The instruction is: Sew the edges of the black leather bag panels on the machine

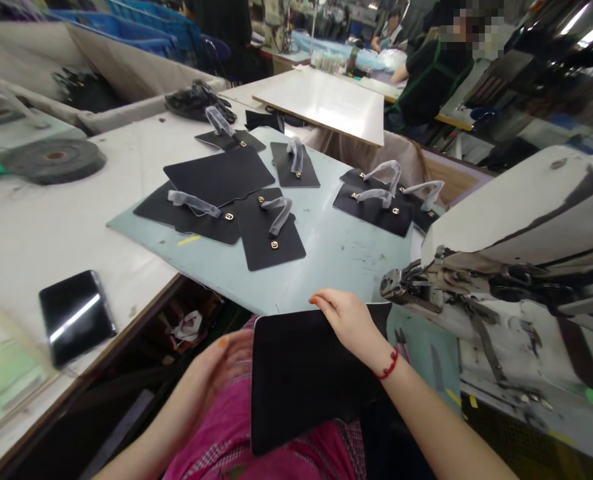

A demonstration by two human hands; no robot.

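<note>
My right hand [349,323] grips the top edge of a black leather-like panel [306,380], thumb against fingers, above my lap. The panel is tilted, its plain face toward me. At the panel's left edge is my left hand [226,363], its fingers stretched out and their tips partly hidden by the panel; its thumb stands off the panel. Ahead on the pale green work surface lie several black panels with plastic-wrapped handles and gold-coloured fittings, among them one panel [261,250] in the middle and another panel [371,217] at the right. A plain black panel [216,175] overlaps others at the left.
A sewing machine [516,227] stands close on the right, with small scissors [401,339] beside my right wrist. On the white table at left are a dark tablet-like device [76,317] and a roll of dark tape [54,160]. Further back, a person [434,73] sits.
</note>
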